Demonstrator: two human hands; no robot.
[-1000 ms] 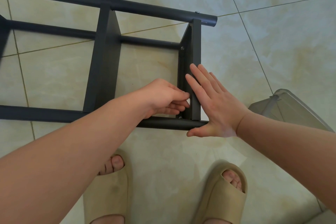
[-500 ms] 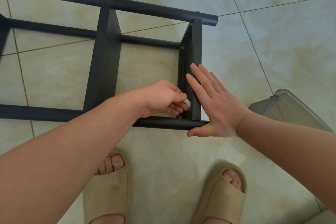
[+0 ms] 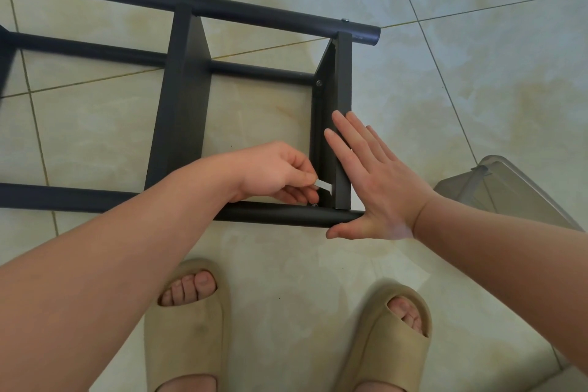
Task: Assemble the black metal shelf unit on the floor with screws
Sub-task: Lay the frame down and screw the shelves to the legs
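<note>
I can read no word, number, brand or sign anywhere. The black shelf unit [image 3: 186, 99] is plain dark metal. The small flat tool [image 3: 324, 185], my beige slippers [image 3: 187, 337], the clear plastic bin [image 3: 509, 191] and the floor tiles [image 3: 477, 79] carry no mark I can make out.

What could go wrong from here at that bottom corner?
1. The left hand only pinches the small flat silver tool by its end, so it could slip at the screw in that tight corner.
2. The right hand braces the end panel with flat fingers only. If the panel shifts, the joint could misalign.
</note>
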